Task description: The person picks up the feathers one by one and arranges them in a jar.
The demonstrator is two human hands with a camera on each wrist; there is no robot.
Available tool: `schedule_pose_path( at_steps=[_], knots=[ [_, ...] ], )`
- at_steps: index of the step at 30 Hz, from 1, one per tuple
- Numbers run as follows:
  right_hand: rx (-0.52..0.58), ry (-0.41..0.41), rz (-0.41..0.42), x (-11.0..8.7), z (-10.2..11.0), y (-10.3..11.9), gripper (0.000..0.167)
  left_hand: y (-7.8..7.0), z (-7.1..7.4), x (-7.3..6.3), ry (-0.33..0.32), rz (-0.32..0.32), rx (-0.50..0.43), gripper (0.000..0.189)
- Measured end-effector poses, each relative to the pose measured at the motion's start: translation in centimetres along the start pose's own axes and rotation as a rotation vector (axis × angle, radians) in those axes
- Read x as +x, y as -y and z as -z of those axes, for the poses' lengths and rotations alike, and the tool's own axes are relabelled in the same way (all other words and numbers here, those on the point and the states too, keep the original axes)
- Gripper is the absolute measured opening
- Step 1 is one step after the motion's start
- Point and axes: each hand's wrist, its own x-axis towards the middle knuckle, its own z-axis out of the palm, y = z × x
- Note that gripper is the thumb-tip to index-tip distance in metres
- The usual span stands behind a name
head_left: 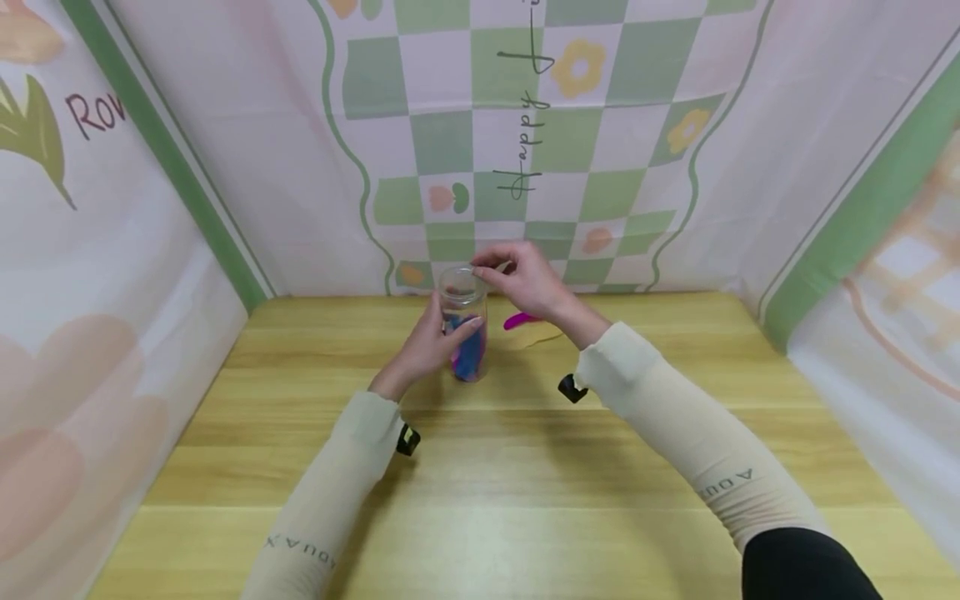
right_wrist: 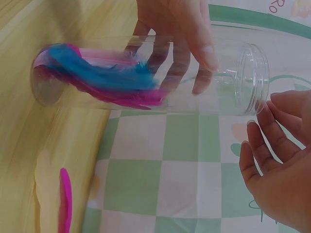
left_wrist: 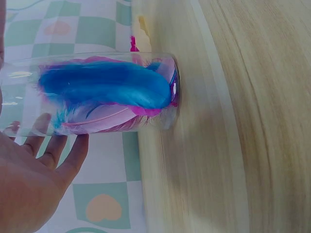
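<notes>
A clear glass-like jar point(head_left: 462, 287), upright and without a lid, stands on the table near the back wall. Blue feathers point(left_wrist: 107, 85) fill its lower part, among pink and magenta feathers point(right_wrist: 116, 99). My left hand point(head_left: 425, 346) grips the jar's side, thumb in front and fingers behind. At the open rim, my right hand point(head_left: 525, 279) has its thumb and index finger pinched on the right edge; the other fingers lie loosely bent outside the jar.
Right of the jar, a magenta feather point(head_left: 520, 320) and a pale yellow feather point(right_wrist: 44, 194) lie on the wooden table point(head_left: 480, 500). A checkered fabric wall point(head_left: 442, 142) rises close behind the jar. More printed cloth stands at both sides.
</notes>
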Motion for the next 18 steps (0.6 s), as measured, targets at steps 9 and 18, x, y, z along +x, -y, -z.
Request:
schedule_pose_path(
  at_steps=[9,18],
  knots=[
    [-0.01,0.006,-0.012,-0.9,0.8,-0.2,0.025,-0.1,0.0,-0.2,0.004,0.008,0.007,0.069],
    [0.003,0.026,-0.08,-2.1,2.1,-1.0,0.027,-0.5,0.1,-0.2,0.018,0.005,-0.006,0.072]
  ],
)
